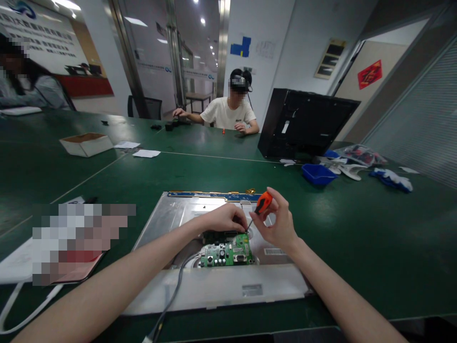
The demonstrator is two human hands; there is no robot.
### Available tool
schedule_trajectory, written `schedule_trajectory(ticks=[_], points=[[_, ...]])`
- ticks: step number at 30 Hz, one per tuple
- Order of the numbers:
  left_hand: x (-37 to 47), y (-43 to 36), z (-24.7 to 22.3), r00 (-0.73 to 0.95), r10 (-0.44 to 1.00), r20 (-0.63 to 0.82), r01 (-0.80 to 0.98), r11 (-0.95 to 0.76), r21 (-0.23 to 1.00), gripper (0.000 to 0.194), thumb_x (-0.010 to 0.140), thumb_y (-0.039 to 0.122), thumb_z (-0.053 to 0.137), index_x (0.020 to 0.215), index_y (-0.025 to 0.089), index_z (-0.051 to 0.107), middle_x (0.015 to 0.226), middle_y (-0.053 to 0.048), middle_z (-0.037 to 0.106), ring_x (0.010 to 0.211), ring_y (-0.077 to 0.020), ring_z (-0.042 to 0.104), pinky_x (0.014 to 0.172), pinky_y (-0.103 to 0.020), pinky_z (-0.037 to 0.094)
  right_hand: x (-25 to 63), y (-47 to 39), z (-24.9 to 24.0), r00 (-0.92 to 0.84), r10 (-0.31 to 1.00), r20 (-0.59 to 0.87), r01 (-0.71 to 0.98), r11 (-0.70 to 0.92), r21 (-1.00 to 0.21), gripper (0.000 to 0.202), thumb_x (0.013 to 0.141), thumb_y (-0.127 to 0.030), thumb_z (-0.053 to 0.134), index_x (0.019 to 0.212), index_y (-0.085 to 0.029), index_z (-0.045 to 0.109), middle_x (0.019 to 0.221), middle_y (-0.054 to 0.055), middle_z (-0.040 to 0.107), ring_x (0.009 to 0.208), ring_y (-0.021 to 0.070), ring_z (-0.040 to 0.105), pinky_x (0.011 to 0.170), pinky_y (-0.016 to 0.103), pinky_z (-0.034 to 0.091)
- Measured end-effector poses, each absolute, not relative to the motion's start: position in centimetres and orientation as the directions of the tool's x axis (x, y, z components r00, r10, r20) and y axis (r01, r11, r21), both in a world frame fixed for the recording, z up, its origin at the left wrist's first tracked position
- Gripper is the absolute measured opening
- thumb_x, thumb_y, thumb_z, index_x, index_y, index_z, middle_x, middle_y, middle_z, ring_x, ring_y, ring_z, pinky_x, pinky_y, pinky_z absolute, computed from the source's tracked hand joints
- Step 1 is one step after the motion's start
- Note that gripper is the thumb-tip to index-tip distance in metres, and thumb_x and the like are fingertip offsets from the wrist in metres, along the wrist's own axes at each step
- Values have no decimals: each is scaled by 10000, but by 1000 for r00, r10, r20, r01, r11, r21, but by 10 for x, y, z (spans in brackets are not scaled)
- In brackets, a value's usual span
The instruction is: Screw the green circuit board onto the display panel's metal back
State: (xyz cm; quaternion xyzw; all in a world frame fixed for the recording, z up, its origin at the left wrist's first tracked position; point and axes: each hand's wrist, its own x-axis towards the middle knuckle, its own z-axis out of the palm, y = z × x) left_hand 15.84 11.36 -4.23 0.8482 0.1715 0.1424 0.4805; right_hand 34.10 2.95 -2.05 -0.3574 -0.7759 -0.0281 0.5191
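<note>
A flat silver metal panel (pixel 228 286) lies on the green table, with a green circuit board (pixel 228 252) near its middle and a blue strip (pixel 200 195) along its far edge. My right hand (pixel 280 221) is closed round an orange and black screwdriver (pixel 264 202), whose thin shaft slants down to the board's far right corner. Close to that tip is my left hand (pixel 228 217), fingers bent together over the board's far edge; what they pinch, if anything, is too small to make out. A grey cable (pixel 178 286) runs from the board toward me.
At the back right stands a black monitor (pixel 310 121), with a blue tray (pixel 317 175) and gloves (pixel 391 179) nearby. A white box (pixel 86 144) and papers (pixel 146 153) lie at the left. Two people sit across the table (pixel 200 166). Left of the panel is a partly pixelated object (pixel 78 267).
</note>
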Motion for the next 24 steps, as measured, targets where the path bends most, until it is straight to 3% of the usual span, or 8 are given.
schedule_trajectory(ticks=[9,18,24], points=[[160,114,-45,898,436,63,167,-470,867,62,759,104,708,801,132,744,738,-18,715,702,-146,640,688,-241,475,342,27,-19,-240,572,784,561,741,-369,742,866,-141,554,1503,-245,189,807,5,637,606,140,620,495,241,534],[159,115,-45,905,417,79,143,-475,868,83,760,104,703,826,133,743,770,-20,722,719,-143,645,691,-232,475,345,33,-27,-186,536,824,621,713,-324,735,839,-209,657,1453,-273,259,686,-75,538,495,110,539,438,216,478],[159,115,-45,901,426,82,141,-466,873,72,755,109,704,811,130,743,763,-22,721,723,-151,647,708,-243,484,342,30,-20,-242,550,799,574,745,-340,746,869,-181,585,1497,-269,193,770,-28,594,561,123,581,463,228,507]])
